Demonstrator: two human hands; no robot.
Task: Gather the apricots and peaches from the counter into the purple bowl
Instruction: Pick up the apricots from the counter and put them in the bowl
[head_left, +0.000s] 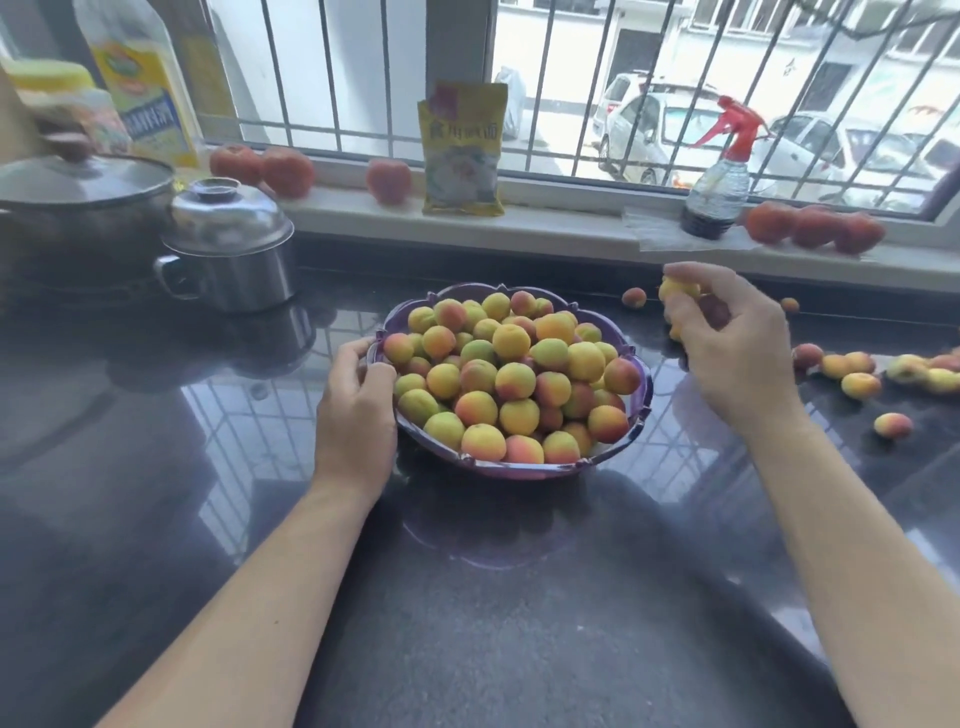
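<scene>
The purple bowl (524, 466) stands mid-counter, heaped with several yellow-orange apricots and peaches (511, 379). My left hand (356, 410) grips the bowl's left rim, thumb over the edge. To the right of the bowl, above the counter, my right hand (727, 340) pinches a yellow apricot (678, 289) in its fingertips; more fruit seems tucked in the palm. Several loose fruits (857, 371) lie on the counter at the far right, with one (892, 425) nearer and one (634, 298) by the back wall.
A lidded steel pot (231, 244) and a larger pan (78, 192) stand at the left. On the windowsill are tomatoes (288, 171), a yellow packet (462, 150) and a red-topped spray bottle (719, 182). An oil bottle (145, 83) stands back left.
</scene>
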